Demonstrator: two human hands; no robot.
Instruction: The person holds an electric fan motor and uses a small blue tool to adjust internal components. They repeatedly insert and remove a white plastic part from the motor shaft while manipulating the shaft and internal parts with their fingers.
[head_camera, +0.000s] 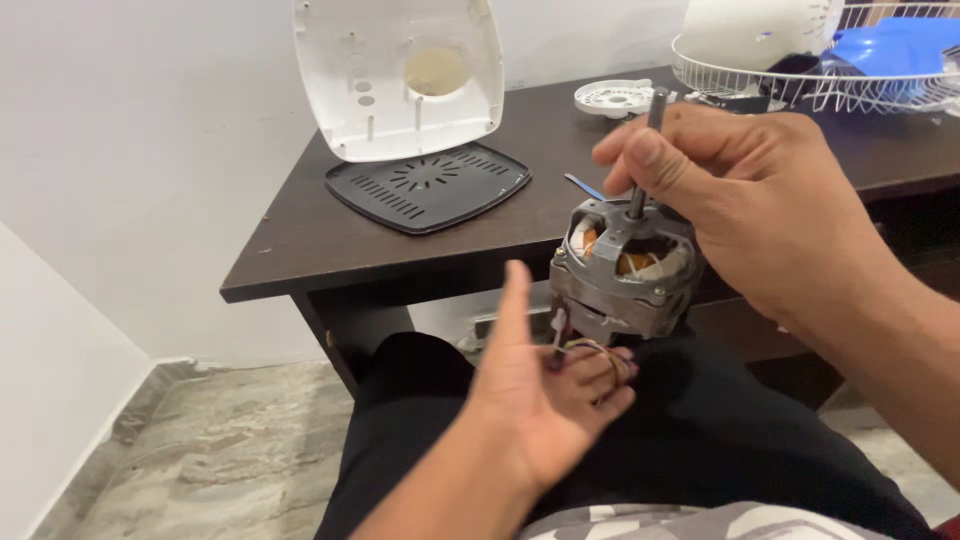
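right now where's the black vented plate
In the head view, the black vented plate lies on the dark table, left of centre, under the leaning white housing cover and left of the fan motor.

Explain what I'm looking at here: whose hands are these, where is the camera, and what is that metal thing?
The camera sits on a person's head and looks down at their own two hands. The right hand pinches the shaft of a small electric motor with its fingers. The left hand lies open under the motor, touching its loose wires. On the dark table behind lie a white plastic cover, a black vented plate and a white wire fan guard.
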